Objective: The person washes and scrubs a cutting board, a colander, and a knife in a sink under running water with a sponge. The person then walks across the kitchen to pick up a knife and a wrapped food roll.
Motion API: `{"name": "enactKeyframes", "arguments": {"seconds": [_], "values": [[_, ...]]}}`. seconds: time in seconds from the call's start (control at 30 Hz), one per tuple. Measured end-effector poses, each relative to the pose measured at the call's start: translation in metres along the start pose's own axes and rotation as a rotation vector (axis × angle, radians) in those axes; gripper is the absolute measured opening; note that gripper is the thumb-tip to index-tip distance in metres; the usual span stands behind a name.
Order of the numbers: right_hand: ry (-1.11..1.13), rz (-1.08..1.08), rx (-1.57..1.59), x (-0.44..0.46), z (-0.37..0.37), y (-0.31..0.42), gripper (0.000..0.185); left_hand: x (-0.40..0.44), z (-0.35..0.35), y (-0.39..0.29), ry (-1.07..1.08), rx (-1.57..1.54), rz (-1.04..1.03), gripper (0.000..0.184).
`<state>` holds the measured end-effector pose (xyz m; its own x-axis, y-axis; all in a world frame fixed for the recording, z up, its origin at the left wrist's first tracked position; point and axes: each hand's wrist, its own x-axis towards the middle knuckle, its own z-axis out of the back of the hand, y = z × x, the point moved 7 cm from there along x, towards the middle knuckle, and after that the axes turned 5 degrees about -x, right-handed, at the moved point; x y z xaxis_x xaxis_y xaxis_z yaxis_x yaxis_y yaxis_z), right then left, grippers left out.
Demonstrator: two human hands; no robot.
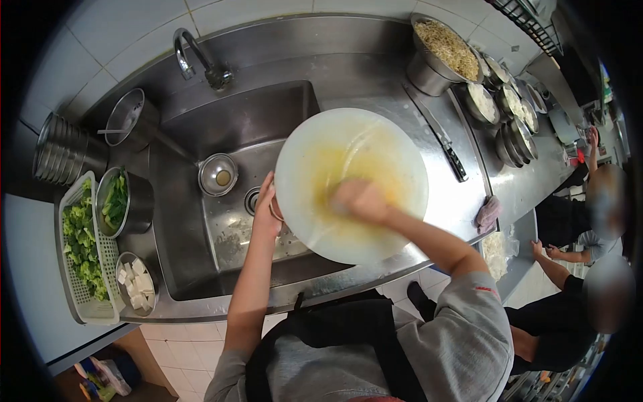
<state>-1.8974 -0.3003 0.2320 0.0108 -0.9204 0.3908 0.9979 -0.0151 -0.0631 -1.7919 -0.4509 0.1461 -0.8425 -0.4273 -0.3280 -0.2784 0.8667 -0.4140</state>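
Note:
A large round white board (395, 154) with a yellow stain in its middle is held tilted over the right part of the steel sink (181, 248). My left hand (268, 206) grips the board's left edge, with its fingers partly behind it. On the stained middle of the board lies my right hand (362, 199), closed and blurred by motion; what it holds, if anything, cannot be made out. A small metal bowl (218, 175) sits in the sink beside the drain, left of the board.
The faucet (194, 57) stands behind the sink. A knife (439, 137) lies on the right counter near a pink cloth (489, 214) and a bowl of sprouts (447, 50). Broccoli in a basket (107, 288) and tofu (137, 285) are at left. Other people stand at far right.

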Motion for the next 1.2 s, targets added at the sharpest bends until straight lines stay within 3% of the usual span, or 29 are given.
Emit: {"name": "enactKeyframes", "arguments": {"seconds": [0.03, 0.1, 0.13, 0.2, 0.23, 0.27, 0.3, 0.37, 0.43, 0.47, 0.5, 0.53, 0.57, 0.6, 0.67, 0.8, 0.87, 0.97, 1.0, 1.03, 1.07, 1.1, 1.13, 1.2], "values": [[0.006, -0.08, -0.041, -0.002, 0.002, -0.049, 0.023, 0.01, 0.004, -0.002, -0.022, 0.094, -0.017, 0.035], [0.103, -0.763, -0.187, 0.005, 0.018, -0.156, 0.016, 0.015, 0.009, 0.003, -0.059, 0.183, -0.027, 0.031], [-0.032, -0.79, -0.369, 0.01, 0.019, -0.186, 0.015, 0.016, 0.01, 0.009, -0.102, 0.192, -0.015, 0.027], [-0.227, -0.758, -0.251, 0.045, -0.014, -0.181, 0.013, 0.017, 0.001, 0.019, -0.131, 0.204, 0.002, 0.025], [-0.008, -0.688, -0.287, 0.075, -0.039, -0.146, 0.01, 0.015, -0.005, 0.017, -0.218, 0.184, -0.048, 0.022], [-0.065, -0.498, -0.371, 0.098, -0.051, -0.094, 0.01, 0.011, -0.005, 0.016, -0.305, 0.163, -0.092, 0.02], [0.052, -0.402, -0.299, 0.11, -0.043, -0.038, 0.014, 0.011, -0.004, 0.018, -0.297, 0.164, -0.08, 0.02], [0.042, -0.208, 0.04, 0.105, -0.012, 0.023, 0.022, 0.01, -0.001, 0.012, -0.258, 0.242, -0.114, 0.022], [-0.039, -0.314, -0.027, 0.061, -0.017, -0.032, 0.021, 0.005, -0.003, 0.017, -0.291, 0.201, -0.137, 0.022], [-0.004, -0.483, -0.114, 0.036, -0.005, -0.076, 0.022, 0.004, -0.004, 0.017, -0.33, 0.146, -0.174, 0.022], [0.018, -0.81, -0.056, 0.008, 0.015, -0.124, 0.026, 0.003, -0.005, 0.018, -0.32, 0.149, -0.163, 0.022], [0.011, -0.937, -0.198, -0.022, 0.031, -0.156, 0.03, 0.004, -0.006, 0.019, -0.315, 0.185, -0.179, 0.022], [0.022, -1.021, -0.315, -0.038, 0.043, -0.163, 0.023, 0.005, -0.006, 0.02, -0.31, 0.22, -0.195, 0.023], [0.021, -1.037, -0.331, -0.047, 0.039, -0.152, 0.023, 0.009, -0.008, 0.023, -0.294, 0.222, -0.179, 0.023], [-0.033, -0.869, -0.296, -0.035, 0.028, -0.088, 0.018, 0.019, -0.006, 0.024, -0.307, 0.195, -0.25, 0.024], [0.114, -0.493, -0.076, -0.009, 0.037, 0.056, 0.022, 0.028, -0.011, 0.02, -0.268, 0.205, -0.23, 0.026], [-0.059, -0.528, -0.158, -0.056, 0.04, 0.036, 0.021, 0.025, -0.019, 0.013, -0.223, 0.244, -0.213, 0.027], [0.054, -1.097, -0.16, -0.15, 0.06, -0.035, 0.028, 0.05, 0.011, 0.016, -0.185, 0.37, -0.215, 0.027], [0.001, -1.075, -0.24, -0.161, 0.082, -0.039, 0.03, 0.04, 0.005, 0.01, -0.137, 0.533, -0.055, 0.029], [-0.102, -1.119, -0.243, -0.17, 0.094, -0.043, 0.026, 0.038, 0.003, 0.009, -0.092, 0.509, -0.048, 0.03], [-0.105, -1.301, -0.138, -0.183, 0.098, -0.048, 0.029, 0.036, 0.002, 0.007, -0.048, 0.484, -0.038, 0.031], [-0.126, -1.346, 0.071, -0.199, 0.089, -0.063, 0.028, 0.031, 0.001, -0.007, -0.071, 0.47, -0.077, 0.031], [-0.384, -1.413, 0.518, -0.202, 0.086, -0.062, 0.029, 0.021, 0.001, -0.018, -0.128, 0.523, -0.076, 0.031], [-0.744, -1.408, 0.899, -0.207, 0.079, -0.053, 0.033, 0.016, 0.005, -0.04, -0.195, 0.568, -0.096, 0.032]]}}
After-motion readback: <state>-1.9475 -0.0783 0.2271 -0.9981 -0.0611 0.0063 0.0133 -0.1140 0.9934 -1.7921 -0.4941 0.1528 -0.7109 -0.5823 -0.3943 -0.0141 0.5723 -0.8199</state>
